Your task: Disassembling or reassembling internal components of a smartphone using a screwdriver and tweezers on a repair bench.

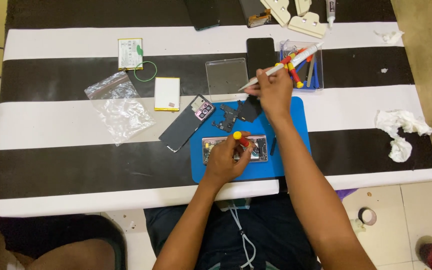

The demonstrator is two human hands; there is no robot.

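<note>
On the blue mat (296, 150), opened phone (234, 149) under left hand (226, 160) pinching yellow-capped screwdriver (241, 138); right hand (272, 92) beyond, pinching white tool (281, 66).

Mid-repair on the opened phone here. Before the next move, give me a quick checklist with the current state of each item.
1. Left hand has a firm hold on the red screwdriver with the yellow cap: ok, held over the opened phone.
2. Opened phone lies fully on the blue mat: ok.
3. Right hand grips the white tube securely: ok; it hangs above the mat's far edge.
4. Removed black parts stay on the mat: ok, beside the phone's back cover.
5. Screwdriver tip seated in a screw: cannot tell, the hand hides it.
6. Tool tray within reach: ok, just beyond the right hand.
</note>
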